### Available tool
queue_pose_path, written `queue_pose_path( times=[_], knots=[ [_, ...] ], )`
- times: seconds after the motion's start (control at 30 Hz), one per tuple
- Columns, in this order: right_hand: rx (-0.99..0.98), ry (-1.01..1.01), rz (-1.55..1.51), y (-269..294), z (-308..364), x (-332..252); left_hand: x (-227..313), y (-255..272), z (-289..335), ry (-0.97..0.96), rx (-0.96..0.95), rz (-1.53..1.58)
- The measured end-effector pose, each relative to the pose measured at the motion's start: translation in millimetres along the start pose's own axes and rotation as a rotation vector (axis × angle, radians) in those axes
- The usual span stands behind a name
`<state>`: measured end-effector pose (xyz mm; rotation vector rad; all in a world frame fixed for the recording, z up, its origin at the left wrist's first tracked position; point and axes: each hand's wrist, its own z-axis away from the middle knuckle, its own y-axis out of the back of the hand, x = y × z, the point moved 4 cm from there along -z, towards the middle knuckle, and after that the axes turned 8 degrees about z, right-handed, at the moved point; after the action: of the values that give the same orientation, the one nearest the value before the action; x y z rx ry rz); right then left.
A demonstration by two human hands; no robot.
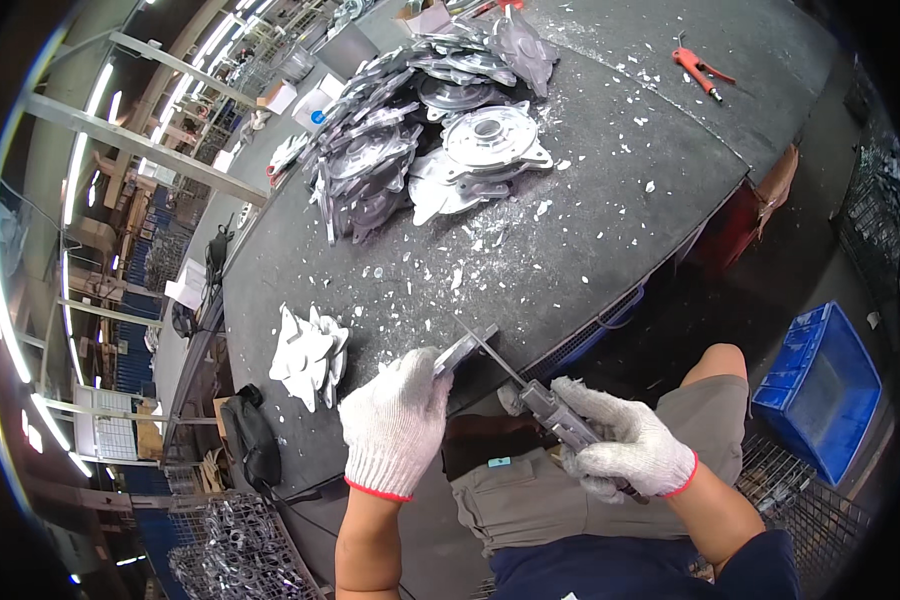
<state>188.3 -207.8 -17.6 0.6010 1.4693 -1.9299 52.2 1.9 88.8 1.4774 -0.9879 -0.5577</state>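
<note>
My left hand (pixel 394 424), in a white knit glove with a red cuff, is closed around a small metal casting (pixel 462 354) seen nearly edge-on at the table's front edge. My right hand (pixel 630 442), gloved alike, grips the grey body of a handheld power file (pixel 558 412). Its thin blade reaches up and left to the casting, and appears to touch its edge. To the left of my left hand, a small stack of silvery castings (pixel 310 357) lies on the dark table (pixel 610 215).
A large heap of round flanged castings (pixel 490 140) covers the table's far middle amid scattered metal flakes. A red air blow gun (pixel 700 70) lies far right. A blue bin (pixel 820 390) stands at right. Below left is a wire basket (pixel 240 550) of metal parts.
</note>
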Motion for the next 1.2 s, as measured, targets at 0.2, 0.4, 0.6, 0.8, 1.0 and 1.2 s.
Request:
queue_pose_path(
  times=[0.2,0.4,0.6,0.8,1.0,1.2],
  knots=[
    [0.131,0.488,0.783,0.0,2.2,-7.8,3.1,1.2,-3.5,0.009,-0.010,0.011],
    [0.267,0.435,1.104,-31.0,16.2,-25.8,1.9,3.8,1.1,0.032,-0.005,0.055],
    [0.346,0.198,1.443,-52.4,21.2,-35.6,-0.8,0.7,1.9,0.010,0.007,0.021],
    [0.326,0.467,1.144,-36.0,22.8,-25.8,0.7,2.9,2.8,0.022,-0.004,0.033],
    [0.234,0.415,0.958,-28.8,19.8,-24.4,-2.3,0.2,5.4,0.042,-0.020,0.002],
    [0.207,0.005,0.344,-20.9,18.5,-13.0,-0.1,1.3,3.3,0.020,-0.013,-0.007]
  ],
)
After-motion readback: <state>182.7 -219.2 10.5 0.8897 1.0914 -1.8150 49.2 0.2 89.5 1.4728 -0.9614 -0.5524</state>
